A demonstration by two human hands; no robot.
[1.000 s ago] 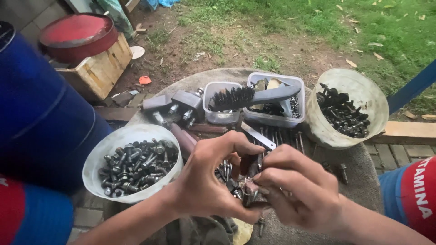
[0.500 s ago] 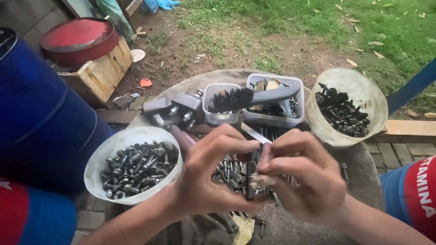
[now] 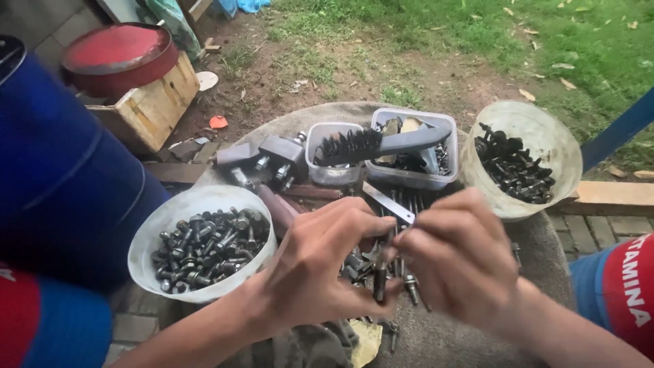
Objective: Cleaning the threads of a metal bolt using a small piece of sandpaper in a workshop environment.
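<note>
Hands risen off pile; bolt (image 3: 379,283) pinched between both hands' fingers (image 3: 381,225).

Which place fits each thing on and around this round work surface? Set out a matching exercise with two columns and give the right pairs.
Things:
1. wire brush
2. white bowl of bolts
3. red round lid
4. single bolt

Places:
A. on a wooden crate at the far left
B. between the fingertips of the two hands
C. lying across two clear plastic tubs
D. at the near left of the round surface

Pairs: 1-C, 2-D, 3-A, 4-B
</note>
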